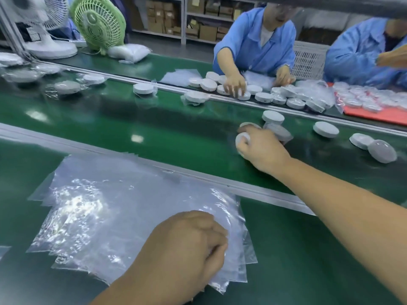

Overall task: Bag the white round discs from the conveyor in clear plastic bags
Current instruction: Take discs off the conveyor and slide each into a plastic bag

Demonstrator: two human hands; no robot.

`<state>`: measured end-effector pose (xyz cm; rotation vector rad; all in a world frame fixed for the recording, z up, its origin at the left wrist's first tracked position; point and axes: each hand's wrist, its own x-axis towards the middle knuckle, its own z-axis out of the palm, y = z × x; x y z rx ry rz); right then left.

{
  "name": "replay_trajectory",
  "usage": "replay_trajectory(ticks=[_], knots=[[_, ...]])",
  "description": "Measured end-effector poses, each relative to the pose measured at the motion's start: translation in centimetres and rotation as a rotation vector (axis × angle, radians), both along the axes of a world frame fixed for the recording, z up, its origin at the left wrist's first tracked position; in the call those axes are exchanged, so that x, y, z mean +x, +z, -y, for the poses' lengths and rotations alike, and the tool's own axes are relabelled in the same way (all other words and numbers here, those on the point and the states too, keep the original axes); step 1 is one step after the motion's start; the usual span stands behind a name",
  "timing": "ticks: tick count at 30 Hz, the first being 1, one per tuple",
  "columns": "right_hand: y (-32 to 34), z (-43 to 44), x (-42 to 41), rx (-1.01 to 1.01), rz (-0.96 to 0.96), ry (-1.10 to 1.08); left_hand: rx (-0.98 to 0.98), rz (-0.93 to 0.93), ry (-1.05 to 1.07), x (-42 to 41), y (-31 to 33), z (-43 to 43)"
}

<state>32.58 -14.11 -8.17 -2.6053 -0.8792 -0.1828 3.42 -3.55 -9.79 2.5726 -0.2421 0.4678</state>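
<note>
on the near side of the green conveyor belt, the left hand, fingers curled, pinches the edge of a stack of clear plastic bags. on the belt, the outstretched right hand grips a white round disc, mostly hidden under its fingers; more discs lie just beyond.

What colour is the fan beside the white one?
The fan is pale green; head view.
</note>
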Motion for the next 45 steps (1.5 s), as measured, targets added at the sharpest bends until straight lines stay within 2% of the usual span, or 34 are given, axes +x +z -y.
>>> replay_trajectory(ticks=[3,6,7,10,13,15,18,21,24,27,32,36,40,45], knots=[[0.7,3.3,-5.2,0.438,-0.278,0.032,-0.130,-0.011,0.088,-0.3,0.0,-0.4],[1.2,7.5,-11.6,0.567,-0.343,0.188,-0.268,-0.001,0.145,-0.2,0.3,-0.7],[1.4,8.9,-13.4,0.561,-0.272,0.232,-0.321,0.010,0.167,-0.2,0.5,-0.7],[1.6,11.3,-17.0,0.461,0.104,0.397,-0.447,0.036,0.205,-0.3,0.8,-0.6],[0.5,11.7,-18.5,0.505,0.245,0.515,-0.472,0.056,0.212,-0.5,0.8,-0.3],[-0.5,11.7,-18.8,0.542,0.277,0.567,-0.308,-0.005,0.183,-0.7,0.6,-0.6],[-2.0,12.0,-19.1,0.583,0.292,0.489,0.065,-0.137,0.079,-1.4,0.5,-0.7],[-2.7,12.0,-19.0,0.665,0.199,0.374,0.206,-0.165,0.033,-2.1,0.8,-0.9],[-2.7,11.9,-18.6,0.713,0.153,0.285,0.087,-0.181,0.017,-2.5,0.0,-1.5],[-2.7,11.9,-18.7,0.732,0.189,0.276,-0.001,-0.147,0.098,-2.9,-0.4,-1.9],[-3.0,11.8,-19.1,0.680,0.366,0.442,-0.265,0.006,0.231,-2.4,0.7,-1.3],[-3.3,11.9,-19.2,0.618,0.496,0.610,-0.372,-0.015,0.238,-2.3,0.9,-0.7],[-3.0,11.6,-19.7,0.600,0.524,0.686,-0.420,-0.026,0.240,-2.3,1.0,-0.4],[-2.8,11.4,-20.2,0.520,0.495,0.779,-0.577,-0.035,0.226,-2.4,1.3,0.3]])
